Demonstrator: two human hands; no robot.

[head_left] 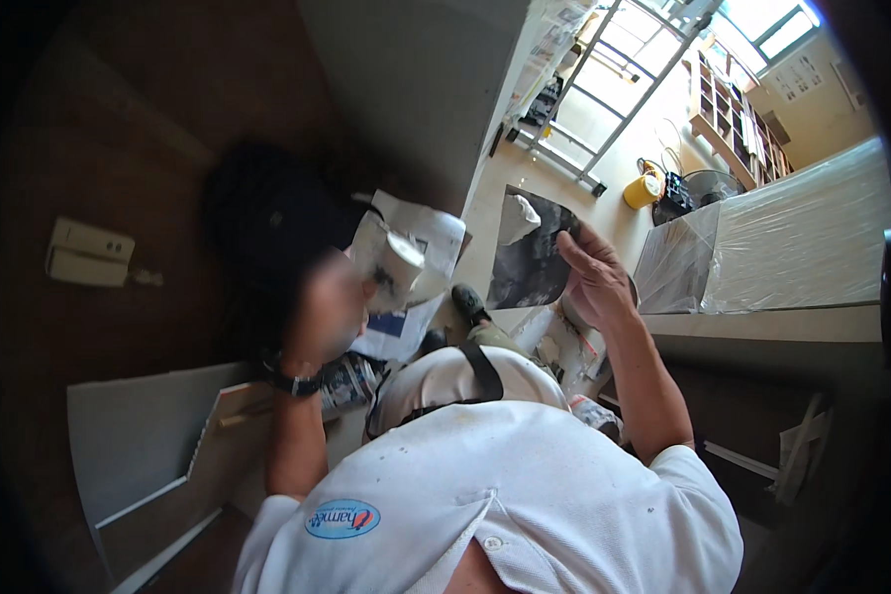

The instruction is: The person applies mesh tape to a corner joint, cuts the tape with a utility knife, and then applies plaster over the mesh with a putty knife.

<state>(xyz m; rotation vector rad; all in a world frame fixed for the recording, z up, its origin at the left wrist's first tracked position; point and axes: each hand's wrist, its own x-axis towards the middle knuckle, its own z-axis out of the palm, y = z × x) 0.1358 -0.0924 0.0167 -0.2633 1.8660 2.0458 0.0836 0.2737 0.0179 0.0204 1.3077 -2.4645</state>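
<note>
My right hand (596, 275) grips a dark, smudged, flat rectangular plate (537, 262) by its right edge, thumb on top. A lump of white paste (518, 219) lies near the plate's far left corner. My left hand (329, 305) is smeared by motion, with a watch at the wrist. It is closed on a putty knife whose flat grey blade (371, 259) carries white paste (402, 259); its handle is hidden. The blade and the plate are apart, the blade to the left.
A metal ladder (614, 94) stands ahead to the right, near a yellow bucket (643, 190). Plastic-wrapped furniture (797, 238) lines the right side. On the left are a dark bag-like bundle (267, 220) and a wall handset (89, 253). Paper sheets (444, 238) lie beyond my left hand.
</note>
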